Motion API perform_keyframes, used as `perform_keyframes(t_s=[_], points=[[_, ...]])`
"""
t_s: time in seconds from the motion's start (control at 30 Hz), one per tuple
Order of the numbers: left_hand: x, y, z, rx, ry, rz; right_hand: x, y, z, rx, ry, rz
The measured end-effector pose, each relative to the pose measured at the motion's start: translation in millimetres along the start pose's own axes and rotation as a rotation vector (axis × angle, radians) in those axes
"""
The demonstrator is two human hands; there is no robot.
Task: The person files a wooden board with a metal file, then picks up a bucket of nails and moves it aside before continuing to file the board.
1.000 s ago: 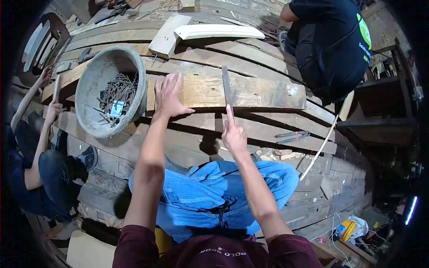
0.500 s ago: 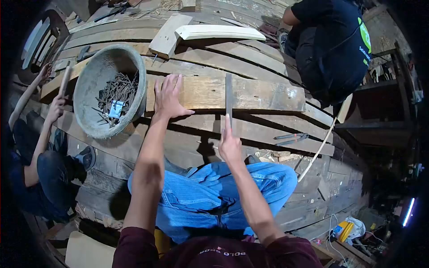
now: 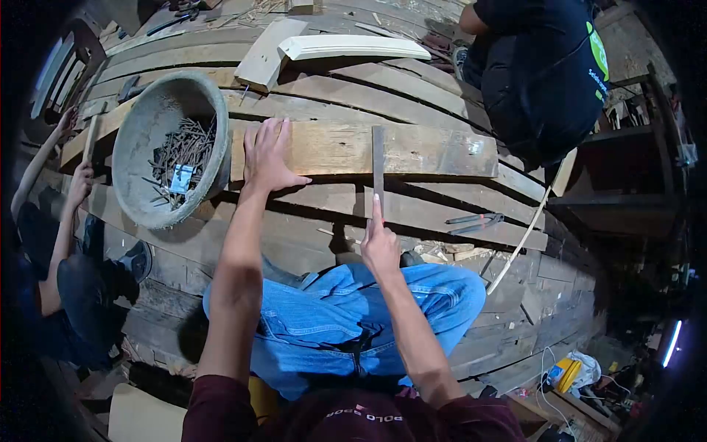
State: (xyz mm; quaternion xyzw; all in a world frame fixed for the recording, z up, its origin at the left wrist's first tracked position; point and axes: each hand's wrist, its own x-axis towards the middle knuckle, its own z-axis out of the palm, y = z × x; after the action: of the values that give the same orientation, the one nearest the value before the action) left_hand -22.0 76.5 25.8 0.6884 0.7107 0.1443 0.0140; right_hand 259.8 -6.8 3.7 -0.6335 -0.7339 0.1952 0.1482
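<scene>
A thick wooden beam (image 3: pixel 331 149) lies crosswise in front of me on several planks. My left hand (image 3: pixel 266 156) presses flat on its left part, fingers spread and thumb out along the near edge. A long, flat grey metal file (image 3: pixel 378 162) lies across the beam's top, its far end by the far edge. Below the near edge, my right hand (image 3: pixel 381 249) is wrapped around the file's near end, with the index finger stretched along it. The handle is hidden in my fist.
Left of the beam, a tilted grey bucket (image 3: pixel 125 173) holds many nails and a small blue-white packet. Pincers (image 3: pixel 475 222) lie on a plank at right. Pale wood pieces (image 3: pixel 353 48) rest behind the beam. One person (image 3: pixel 537 81) crouches back right; another (image 3: pixel 81 272) sits at left.
The view has shifted slightly, so the beam and bucket sit a little further left. The file has moved slightly right along the beam and a little toward me. My left hand stays on the beam.
</scene>
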Motion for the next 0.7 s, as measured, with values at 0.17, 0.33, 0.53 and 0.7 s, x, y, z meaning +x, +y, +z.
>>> perform_keyframes(t_s=[0.17,0.33,0.53,0.7], points=[[-2,-3,7,-0.002,0.057,0.035,59,8,1,0.049,0.046,-0.052],[-1,1,-1,-0.03,0.047,0.011,15,-7,-4,0.035,-0.038,0.06],[-2,1,5,-0.027,0.023,-0.01,34,3,-3,0.042,-0.007,-0.036],[-2,3,1,-0.044,0.038,0.0,33,-2,6,0.091,0.057,-0.062]])
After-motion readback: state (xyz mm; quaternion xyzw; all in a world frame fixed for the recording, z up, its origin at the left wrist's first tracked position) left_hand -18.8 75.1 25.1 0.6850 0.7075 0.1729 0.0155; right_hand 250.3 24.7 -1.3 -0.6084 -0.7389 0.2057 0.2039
